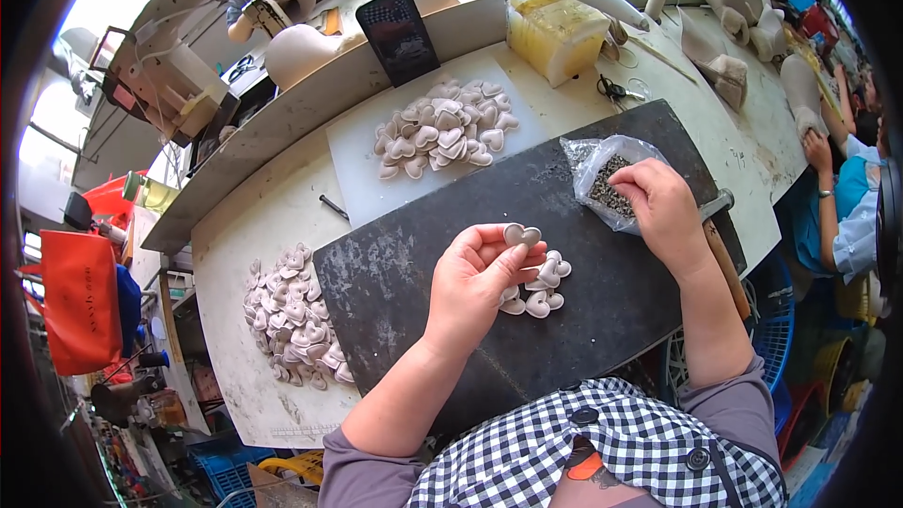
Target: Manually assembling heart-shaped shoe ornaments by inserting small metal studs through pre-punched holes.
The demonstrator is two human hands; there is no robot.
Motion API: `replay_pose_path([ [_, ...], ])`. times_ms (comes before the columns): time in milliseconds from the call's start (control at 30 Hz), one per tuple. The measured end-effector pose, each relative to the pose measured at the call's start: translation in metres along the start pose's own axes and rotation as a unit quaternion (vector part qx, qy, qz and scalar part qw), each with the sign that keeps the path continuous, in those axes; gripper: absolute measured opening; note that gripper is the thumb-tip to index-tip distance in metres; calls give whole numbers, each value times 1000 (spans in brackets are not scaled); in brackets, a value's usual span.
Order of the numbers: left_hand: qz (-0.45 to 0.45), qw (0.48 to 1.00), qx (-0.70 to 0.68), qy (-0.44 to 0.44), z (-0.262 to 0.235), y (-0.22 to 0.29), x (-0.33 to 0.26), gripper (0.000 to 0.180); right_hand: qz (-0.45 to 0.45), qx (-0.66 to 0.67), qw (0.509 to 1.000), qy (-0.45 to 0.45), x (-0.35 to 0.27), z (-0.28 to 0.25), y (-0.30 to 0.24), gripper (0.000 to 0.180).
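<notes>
My left hand (pixel 475 277) holds a small pale heart-shaped piece (pixel 520 234) between thumb and fingers, above a little cluster of similar hearts (pixel 544 287) lying on a dark slab (pixel 414 292). My right hand (pixel 663 207) reaches into a clear plastic bag (pixel 591 162) of tiny dark metal bits (pixel 611 190) at the slab's far right; its fingertips are pinched in the bag, and what they grip is hidden.
A heap of hearts (pixel 293 318) lies on the table left of the slab, another heap (pixel 442 136) on a white board (pixel 353 155) behind. A dark phone (pixel 399 36), a yellowish tub (pixel 557 33), scissors (pixel 613 89) and a hammer handle (pixel 726 268) are nearby. Another person's arm (pixel 832 183) works at right.
</notes>
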State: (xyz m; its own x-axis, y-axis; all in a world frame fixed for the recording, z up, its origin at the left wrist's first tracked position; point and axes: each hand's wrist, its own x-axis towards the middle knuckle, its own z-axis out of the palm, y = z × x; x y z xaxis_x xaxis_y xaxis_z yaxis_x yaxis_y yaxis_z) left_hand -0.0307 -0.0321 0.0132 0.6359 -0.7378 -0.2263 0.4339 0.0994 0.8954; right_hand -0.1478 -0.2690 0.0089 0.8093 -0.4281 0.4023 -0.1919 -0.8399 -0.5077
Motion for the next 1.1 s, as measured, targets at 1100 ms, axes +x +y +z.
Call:
replay_pose_path([
  [1100, 50, 998, 46, -17, 22, 6, -37, 18, -56, 236, 970, 35, -44, 15, -87, 15],
])
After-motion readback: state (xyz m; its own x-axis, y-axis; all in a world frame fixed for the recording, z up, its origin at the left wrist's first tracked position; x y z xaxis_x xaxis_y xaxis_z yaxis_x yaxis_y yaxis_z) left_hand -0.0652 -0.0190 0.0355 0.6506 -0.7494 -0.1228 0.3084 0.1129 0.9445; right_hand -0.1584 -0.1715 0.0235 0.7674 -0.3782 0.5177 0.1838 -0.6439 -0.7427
